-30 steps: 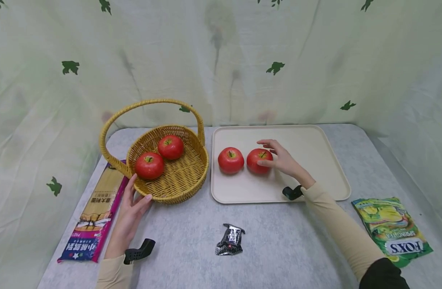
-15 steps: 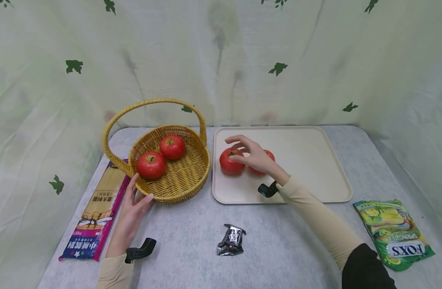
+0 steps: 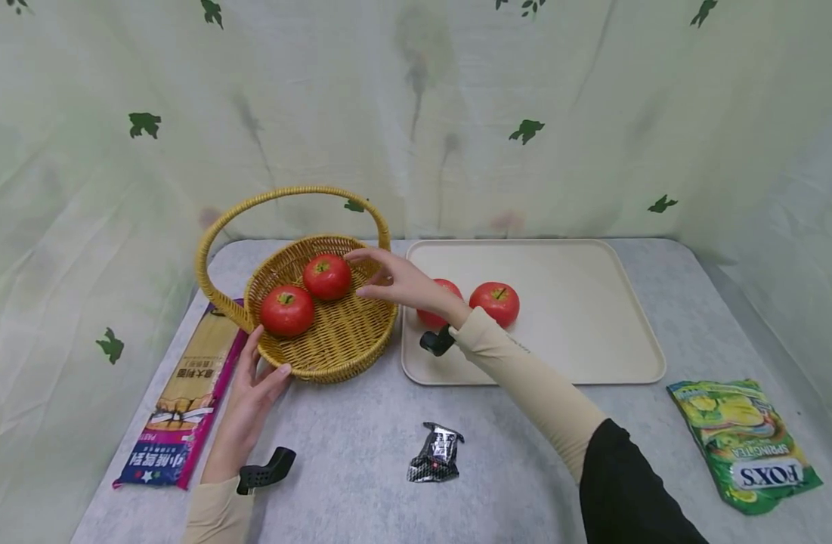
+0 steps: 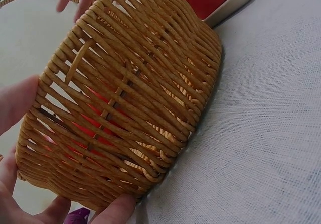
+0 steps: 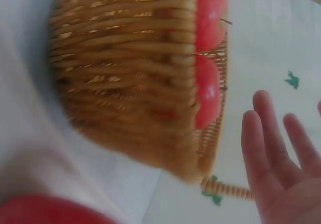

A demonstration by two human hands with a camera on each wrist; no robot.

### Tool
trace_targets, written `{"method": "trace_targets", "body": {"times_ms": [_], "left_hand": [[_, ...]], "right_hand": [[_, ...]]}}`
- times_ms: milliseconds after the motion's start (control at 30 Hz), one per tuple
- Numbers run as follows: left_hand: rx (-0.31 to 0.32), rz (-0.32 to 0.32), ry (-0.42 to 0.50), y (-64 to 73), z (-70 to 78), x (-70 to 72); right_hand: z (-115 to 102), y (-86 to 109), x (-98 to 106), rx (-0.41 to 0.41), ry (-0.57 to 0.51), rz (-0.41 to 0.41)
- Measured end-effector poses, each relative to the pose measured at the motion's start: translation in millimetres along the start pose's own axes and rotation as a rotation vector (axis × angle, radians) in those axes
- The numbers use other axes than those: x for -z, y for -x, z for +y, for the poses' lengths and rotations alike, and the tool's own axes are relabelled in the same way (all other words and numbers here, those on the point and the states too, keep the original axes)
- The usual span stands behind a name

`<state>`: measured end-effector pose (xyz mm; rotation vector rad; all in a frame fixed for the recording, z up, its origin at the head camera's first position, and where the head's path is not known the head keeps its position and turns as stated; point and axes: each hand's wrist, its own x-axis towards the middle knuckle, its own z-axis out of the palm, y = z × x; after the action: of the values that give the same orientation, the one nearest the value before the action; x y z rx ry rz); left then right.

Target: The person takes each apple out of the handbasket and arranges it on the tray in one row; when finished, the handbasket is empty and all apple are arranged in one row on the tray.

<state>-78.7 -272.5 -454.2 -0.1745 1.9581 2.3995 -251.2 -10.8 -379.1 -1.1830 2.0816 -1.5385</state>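
Observation:
A yellow-brown wicker basket (image 3: 341,340) with a tall hoop handle stands at the left of the table. Two red apples, a front one (image 3: 287,310) and a rear one (image 3: 327,276), lie inside it. My left hand (image 3: 242,408) holds the near left of its wall, fingers spread around the weave in the left wrist view. Over the basket's right rim hovers my right hand (image 3: 405,285), fingers loosely bent and nothing between them; the right wrist view shows its fingers (image 5: 273,153) apart from the basket. Two more apples, one (image 3: 495,304) fully visible and another (image 3: 441,291) partly behind the right wrist, sit on the tray.
The cream tray (image 3: 579,317) lies right of the basket. A pasta packet (image 3: 184,400) is at the left, partly under the basket's side. A small black-silver wrapped packet (image 3: 436,453) lies in front, and a green FOX'S bag (image 3: 745,442) at the right.
My right hand has moved left from the tray, passing over both apples there, to above the basket's right rim. The left hand and basket have stayed put; the apples have not moved.

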Motion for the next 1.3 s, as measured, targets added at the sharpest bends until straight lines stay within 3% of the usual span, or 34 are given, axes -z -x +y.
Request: {"method": "trace_targets", "body": {"times_ms": [233,533,733,867,1300], "left_hand": [[0.004,0.001,-0.013,-0.8,-1.5,0.1],[0.0,0.002,-0.005,-0.5,-0.8,-0.6],[0.002,0.0,-0.004,-0.6,0.1,0.0],[-0.002,-0.002,-0.003,-0.8,0.1,0.4],[0.009,0.006,-0.011,-1.0,0.4,-0.3]], "right_hand": [[-1.3,-34.6,-8.1,-0.115,0.027,-0.029],[8.7,-63.0,-18.8,-0.317,-0.167,-0.018],[14.5,-71.0,-29.2,-0.433,-0.245,-0.035],[18.5,-73.3,-38.9,-0.495,-0.287,-0.003],[30.6,-78.7,-59.7,-0.557,-0.431,0.138]]}}
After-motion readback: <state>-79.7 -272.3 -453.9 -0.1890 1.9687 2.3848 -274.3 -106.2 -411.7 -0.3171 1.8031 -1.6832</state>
